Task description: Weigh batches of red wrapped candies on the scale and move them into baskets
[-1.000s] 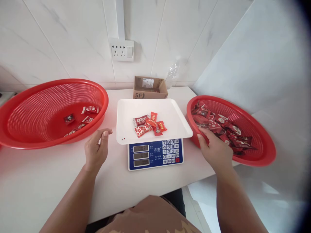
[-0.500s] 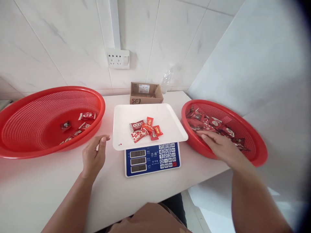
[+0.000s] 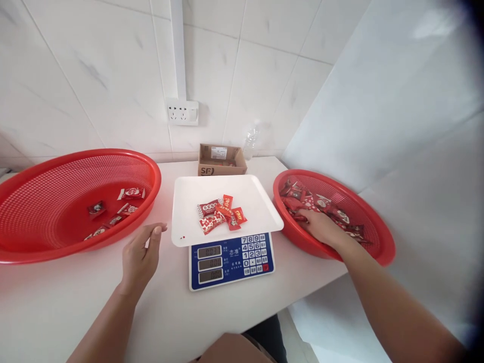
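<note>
My right hand reaches into the right red basket. Its fingertips are down among the red wrapped candies, partly hidden, so I cannot tell whether they grip one. My left hand rests on the table left of the scale, fingers loosely curled, with no object visible in it. Between the hands stands a blue and white digital scale. On top of it is a white tray with several red wrapped candies in a small cluster.
At the left stands a larger red basket with several wrapped candies along its near right side. Behind the tray are a small cardboard box and a clear plastic bottle. A wall socket is above them.
My right hand has moved from over the right basket's near rim deeper into the candies. The view has tilted up slightly. The left hand and the tray's candies stay as before.
</note>
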Demonstrator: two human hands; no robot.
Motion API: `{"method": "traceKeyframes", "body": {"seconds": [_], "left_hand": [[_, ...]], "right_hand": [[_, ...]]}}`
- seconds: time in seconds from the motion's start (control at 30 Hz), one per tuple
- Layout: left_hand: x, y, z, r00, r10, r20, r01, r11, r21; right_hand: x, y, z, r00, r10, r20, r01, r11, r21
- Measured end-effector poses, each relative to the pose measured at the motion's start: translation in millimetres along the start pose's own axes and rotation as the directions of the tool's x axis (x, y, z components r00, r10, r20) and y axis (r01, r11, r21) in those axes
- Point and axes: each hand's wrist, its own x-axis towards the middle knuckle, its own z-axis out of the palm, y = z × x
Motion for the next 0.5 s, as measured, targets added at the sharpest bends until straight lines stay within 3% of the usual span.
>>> {"method": "traceKeyframes", "body": {"seconds": [0.17,0.5], "left_hand": [[1,-3,-0.3,1.000,0.017,-0.013,-0.017,1.000,0.019],[2,-3,-0.8,1.000,-0.018,-0.018,0.019,0.998,0.053]], "right_hand": [[0,2,-18,0.983,0.077,-0.165,-0.075,0.997,0.019],[-9,-3,-40,0.942,0.231,-0.243,-0.181,0.961,0.209]]}}
